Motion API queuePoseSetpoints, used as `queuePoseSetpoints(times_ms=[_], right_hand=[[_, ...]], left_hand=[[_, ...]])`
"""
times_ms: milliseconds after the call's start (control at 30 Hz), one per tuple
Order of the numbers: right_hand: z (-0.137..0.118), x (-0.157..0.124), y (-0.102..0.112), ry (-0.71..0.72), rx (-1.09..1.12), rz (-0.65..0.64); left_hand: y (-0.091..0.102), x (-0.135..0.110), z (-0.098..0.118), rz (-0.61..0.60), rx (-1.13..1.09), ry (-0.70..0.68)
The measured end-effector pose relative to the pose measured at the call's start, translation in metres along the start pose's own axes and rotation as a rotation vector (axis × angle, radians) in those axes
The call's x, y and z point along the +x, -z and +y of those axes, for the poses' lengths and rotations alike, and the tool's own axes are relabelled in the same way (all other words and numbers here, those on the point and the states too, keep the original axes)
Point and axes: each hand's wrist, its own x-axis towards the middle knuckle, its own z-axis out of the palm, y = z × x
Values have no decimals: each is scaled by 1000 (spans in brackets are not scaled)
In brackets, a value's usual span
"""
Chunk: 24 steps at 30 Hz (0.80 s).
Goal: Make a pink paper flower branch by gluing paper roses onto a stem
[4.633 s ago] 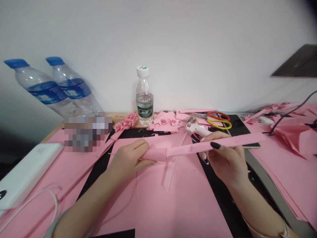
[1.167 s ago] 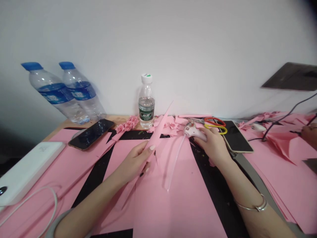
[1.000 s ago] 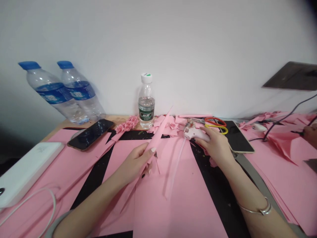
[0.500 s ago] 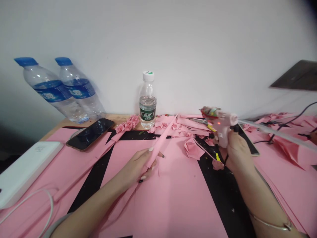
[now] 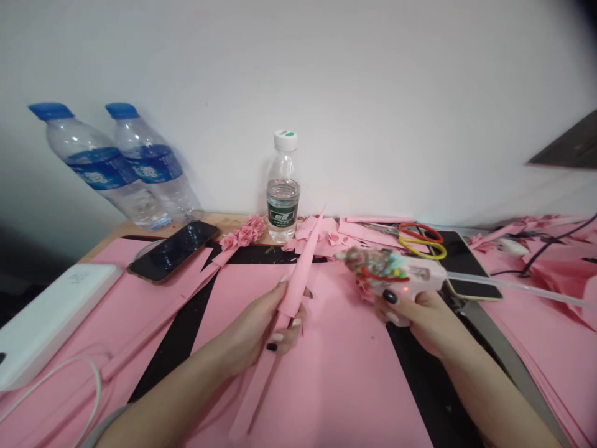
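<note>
My left hand [image 5: 261, 323] is closed on a long folded pink paper strip [image 5: 298, 274] that points up and away toward the wall. My right hand [image 5: 420, 314] grips a white hot glue gun [image 5: 401, 277] with a lit red light, its nozzle aimed left at the strip and a clear glue stick [image 5: 522, 287] trailing out to the right. Both hands hover over a large pink paper sheet [image 5: 345, 373] on a black mat [image 5: 420, 367].
At the back stand a small green-labelled water bottle [image 5: 282, 190] and two large blue-capped bottles [image 5: 116, 168]. A phone [image 5: 173, 242] and a white power bank [image 5: 51, 311] lie left. Paper roses [image 5: 242, 233], scissors [image 5: 420, 239], another phone [image 5: 466, 274] and pink sheets [image 5: 559, 323] lie behind and right.
My right hand let go of the strip, picked up the glue gun from the back of the table and brought it in toward the strip. My left hand kept the strip, now upright.
</note>
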Motion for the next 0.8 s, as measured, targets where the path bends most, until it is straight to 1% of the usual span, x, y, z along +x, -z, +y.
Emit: queuePoseSetpoints(times_ms=[100,167,233,400,467,567,700,800], right_hand=[[2,0,-5,-6,-114,-71],[2,0,-7,0,-145,-72],[2,0,-6,6,-160,-78],[3,-2,-7,22,-176,-137],[2,-1,-9,39,-205,-143],[0,0,-10,49,-223,-144],[0,0,-9,42,-214,-105],[1,-1,-9,30,-209,-49]], left_hand=[[-2,1,-1,6,-114,-111],[-2,1,-2,5,-108,-164],[-2,1,-4,-6,-90,-184],[3,3,-9,-130,-72,-166],[4,3,-11,-146,-25,-145],[3,2,-12,-116,38,-136],[2,0,-12,-42,182,-110],[3,-1,-12,-61,202,-140]])
